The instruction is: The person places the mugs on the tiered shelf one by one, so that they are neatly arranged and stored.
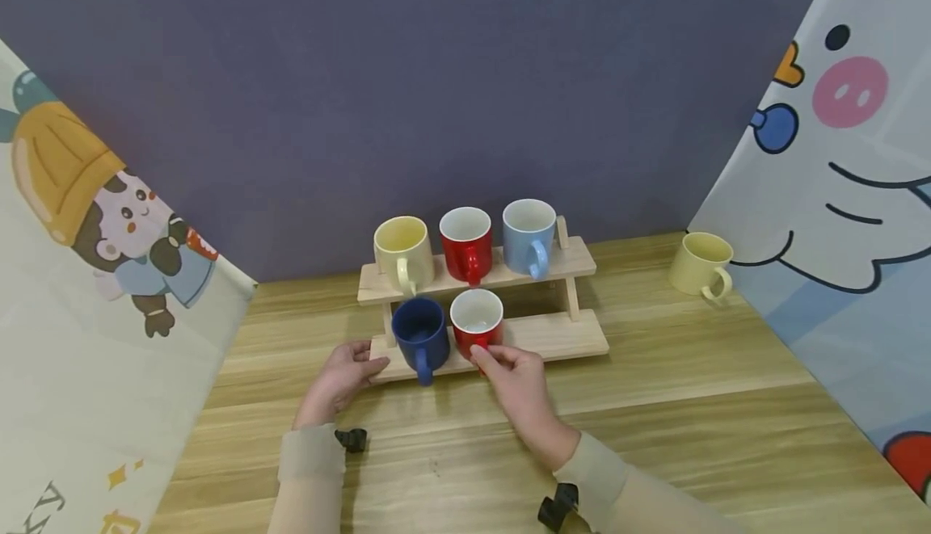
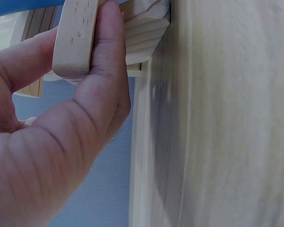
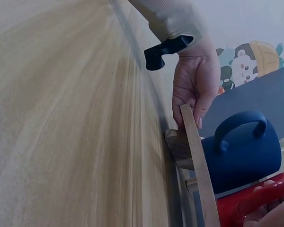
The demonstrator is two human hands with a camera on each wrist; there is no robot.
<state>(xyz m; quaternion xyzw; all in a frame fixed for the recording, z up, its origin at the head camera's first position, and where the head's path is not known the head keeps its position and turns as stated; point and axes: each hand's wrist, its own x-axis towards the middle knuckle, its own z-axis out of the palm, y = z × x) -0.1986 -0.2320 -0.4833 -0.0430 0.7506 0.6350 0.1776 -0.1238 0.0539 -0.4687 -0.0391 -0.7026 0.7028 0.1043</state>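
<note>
A two-step wooden rack (image 1: 556,338) stands on the table. Its left end of the lower step is gripped by my left hand (image 1: 343,374), thumb on top and fingers beneath, as the left wrist view shows. My right hand (image 1: 525,388) pinches the handle of a red mug (image 1: 469,343) with a white inside, which is on the lower step. Just left of it sits a dark blue mug (image 1: 421,335), handle toward me. On the upper step stand a yellow mug (image 1: 407,258), another red mug (image 1: 464,248) and a light blue mug (image 1: 525,240).
A second yellow mug (image 1: 698,264) stands on the table at the far right, near the cartoon-printed panel (image 1: 822,219). Behind the rack rises a dark grey-blue wall (image 1: 465,81). Another printed panel (image 1: 87,340) borders the left side.
</note>
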